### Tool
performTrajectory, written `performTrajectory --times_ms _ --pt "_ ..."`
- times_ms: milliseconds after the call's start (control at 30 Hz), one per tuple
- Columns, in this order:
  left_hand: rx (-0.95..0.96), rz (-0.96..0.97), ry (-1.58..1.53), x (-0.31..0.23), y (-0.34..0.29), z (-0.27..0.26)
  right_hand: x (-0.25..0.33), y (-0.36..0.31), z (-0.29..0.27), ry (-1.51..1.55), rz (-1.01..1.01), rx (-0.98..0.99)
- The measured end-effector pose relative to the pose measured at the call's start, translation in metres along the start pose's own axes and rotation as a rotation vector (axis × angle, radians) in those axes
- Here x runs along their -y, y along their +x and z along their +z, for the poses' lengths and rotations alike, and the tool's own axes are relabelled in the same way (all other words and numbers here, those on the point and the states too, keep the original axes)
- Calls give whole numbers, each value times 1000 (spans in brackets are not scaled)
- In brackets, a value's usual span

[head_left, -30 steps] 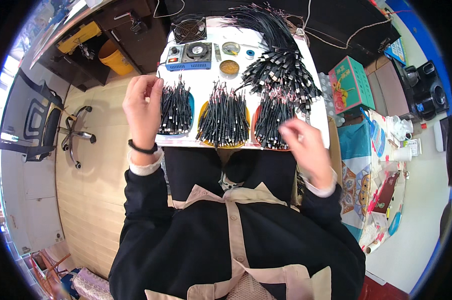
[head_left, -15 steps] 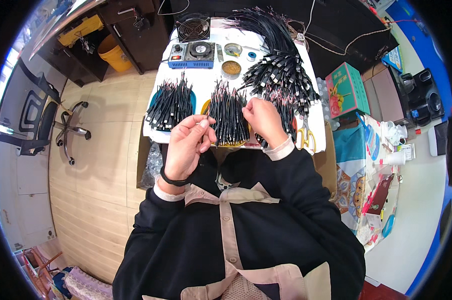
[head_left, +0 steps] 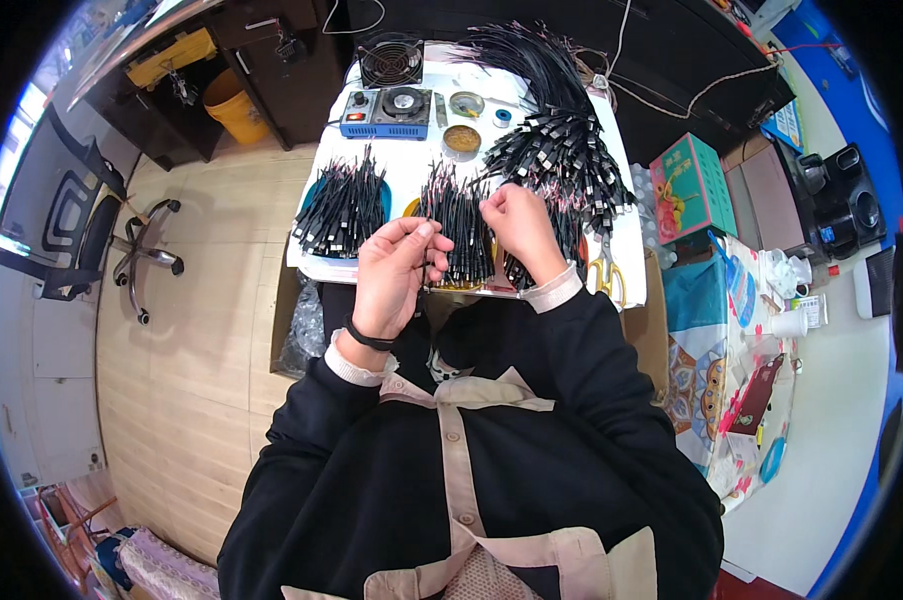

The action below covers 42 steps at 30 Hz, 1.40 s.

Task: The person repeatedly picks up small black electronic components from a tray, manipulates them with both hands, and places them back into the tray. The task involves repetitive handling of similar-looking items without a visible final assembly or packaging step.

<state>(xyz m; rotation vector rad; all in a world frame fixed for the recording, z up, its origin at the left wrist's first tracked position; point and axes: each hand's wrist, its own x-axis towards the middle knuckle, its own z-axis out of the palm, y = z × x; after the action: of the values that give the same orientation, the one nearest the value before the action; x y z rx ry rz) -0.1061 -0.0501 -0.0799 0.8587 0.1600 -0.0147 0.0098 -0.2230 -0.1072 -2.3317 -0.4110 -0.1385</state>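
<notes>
My left hand (head_left: pixel 394 277) is closed in a pinch of thumb and forefinger, just in front of the middle bundle of short black cables (head_left: pixel 462 240). A dark thin piece shows by its fingers, too small to name. To its right, my right hand (head_left: pixel 525 232) is also pinched, over the gap between the middle bundle and the right bundle (head_left: pixel 569 225); what it holds is hidden. Another cable bundle (head_left: pixel 340 212) lies to the left on a blue tray. Behind my right hand is a large pile of black cables (head_left: pixel 562 150) with metal plugs facing me.
A blue heating box (head_left: pixel 384 128), a small fan (head_left: pixel 391 62), a round tin of amber stuff (head_left: pixel 462 141), a glass dish (head_left: pixel 467 104) and a wire spool (head_left: pixel 502 118) stand farther back. Yellow-handled scissors (head_left: pixel 607 280) lie at right. A green carton (head_left: pixel 694 185) stands beyond.
My left hand has shifted slightly right and its fingers have curled a little. My right hand has moved slightly left and up. The cable bundles stay in place.
</notes>
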Motion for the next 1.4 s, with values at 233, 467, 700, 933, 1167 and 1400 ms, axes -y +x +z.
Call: performTrajectory --times_ms 233,467,700,933,1167,1400 --pt "-44 44 -120 -7 -4 13 51 -34 -31 461 1 28" --pt "36 8 -235 -8 -14 38 75 -101 -41 936 158 314" --pt "42 19 -132 -5 -25 42 72 -106 -55 748 109 286" --pt "63 41 -28 -2 -35 49 79 -80 -85 734 -89 98" --pt "81 73 60 -4 -38 46 85 -75 -80 706 -91 93" --pt "73 169 158 1 -39 49 80 -79 -80 734 -132 119"
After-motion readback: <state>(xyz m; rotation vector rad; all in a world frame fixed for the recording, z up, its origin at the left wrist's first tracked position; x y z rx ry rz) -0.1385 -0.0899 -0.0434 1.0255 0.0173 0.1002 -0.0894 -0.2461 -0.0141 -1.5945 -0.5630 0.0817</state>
